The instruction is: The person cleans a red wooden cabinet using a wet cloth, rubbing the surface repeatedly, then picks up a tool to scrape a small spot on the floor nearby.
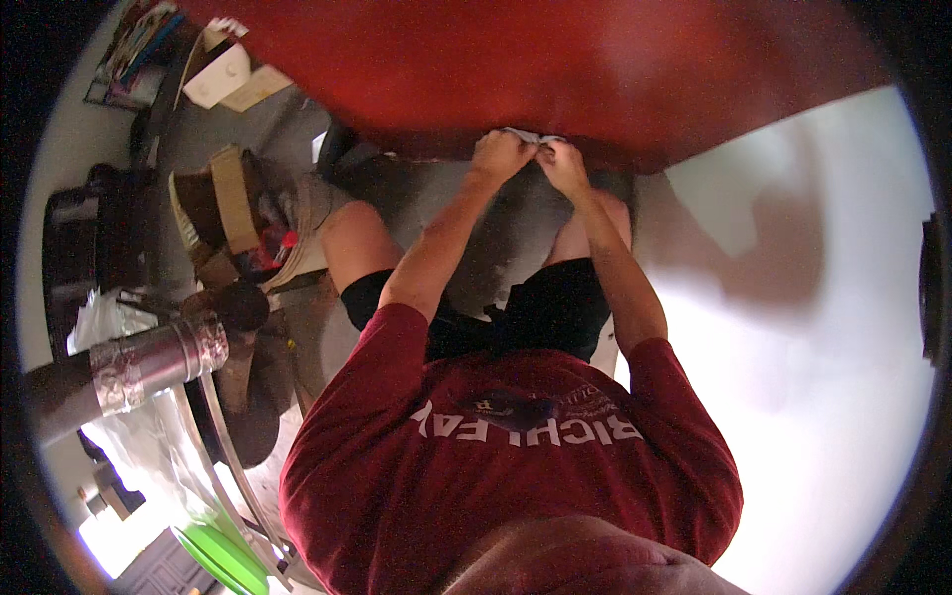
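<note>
Both my hands are close together at the near lower edge of a large red panel [520, 67], which fills the top of the head view. My left hand [503, 155] has its fingers closed on a small greyish-white cloth-like piece [532, 136]. Just right of it, my right hand [563, 165] pinches the other end of the same piece. The piece lies along the panel's edge. My fingertips are partly hidden against the dark underside, and the exact material of the piece cannot be told.
An open cardboard box [234, 201] stands on the floor at the left. Below it are a metal duct pipe [156, 364] wrapped in foil tape, and a green plastic object [223, 558]. A pale wall [833, 372] rises at the right.
</note>
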The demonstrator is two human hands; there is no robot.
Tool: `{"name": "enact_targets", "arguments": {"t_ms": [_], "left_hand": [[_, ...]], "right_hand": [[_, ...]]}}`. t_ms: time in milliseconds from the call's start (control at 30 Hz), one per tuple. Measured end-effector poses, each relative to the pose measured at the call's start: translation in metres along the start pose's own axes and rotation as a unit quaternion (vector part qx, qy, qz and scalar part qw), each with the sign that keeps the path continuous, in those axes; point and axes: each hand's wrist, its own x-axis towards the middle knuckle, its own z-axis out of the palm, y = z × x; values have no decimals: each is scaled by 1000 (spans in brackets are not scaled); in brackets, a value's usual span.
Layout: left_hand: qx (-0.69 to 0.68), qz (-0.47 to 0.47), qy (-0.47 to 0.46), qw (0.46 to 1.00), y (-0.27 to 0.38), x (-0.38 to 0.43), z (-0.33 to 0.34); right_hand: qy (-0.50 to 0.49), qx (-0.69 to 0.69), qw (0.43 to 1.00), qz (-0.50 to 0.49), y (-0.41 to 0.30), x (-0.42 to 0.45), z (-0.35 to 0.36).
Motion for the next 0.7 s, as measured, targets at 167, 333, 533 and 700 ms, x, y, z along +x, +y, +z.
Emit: {"name": "enact_targets", "arguments": {"t_ms": [167,333,533,700], "left_hand": [[-12,-89,-14,996,-101,-24,-28],[47,-97,31,994,-150,-30,-34],[27,-17,91,995,-124,-28,-35],[-1,86,240,967,-61,-20,-106]], "right_hand": [[-118,52,992,-8,-17,18,115],[-46,33,998,40,-65,25,168],[7,53,999,-5,-92,18,126],[133,12,991,7,-123,35,58]]}}
